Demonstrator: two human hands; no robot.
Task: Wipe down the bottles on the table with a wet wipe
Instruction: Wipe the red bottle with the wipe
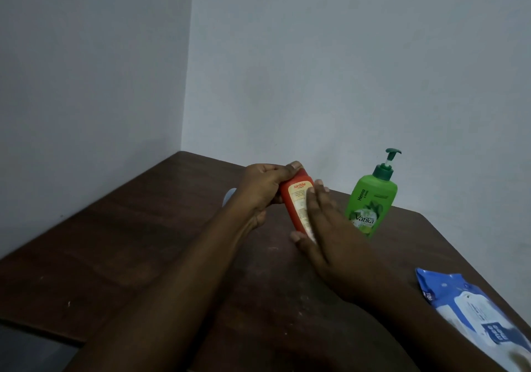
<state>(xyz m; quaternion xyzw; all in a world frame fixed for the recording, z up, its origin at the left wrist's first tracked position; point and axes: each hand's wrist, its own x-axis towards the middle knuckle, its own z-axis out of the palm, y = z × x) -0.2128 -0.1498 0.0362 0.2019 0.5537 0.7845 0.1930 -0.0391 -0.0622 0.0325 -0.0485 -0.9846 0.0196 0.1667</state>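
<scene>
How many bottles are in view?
2: a red plastic bottle held in the left hand; a green plastic pump bottle standing on the brown wooden table. Others may be hidden.

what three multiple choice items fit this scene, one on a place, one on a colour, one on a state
1. The wipe pack lies: A) at the table's right edge B) behind the bottles C) on the floor
2. The pump bottle is: A) red B) green C) white
3. The red bottle is: A) standing alone B) lying flat C) held tilted
Answers: 1 A, it sits near the right edge; 2 B, green body and pump; 3 C, it slants above the table, not resting on it.
</scene>
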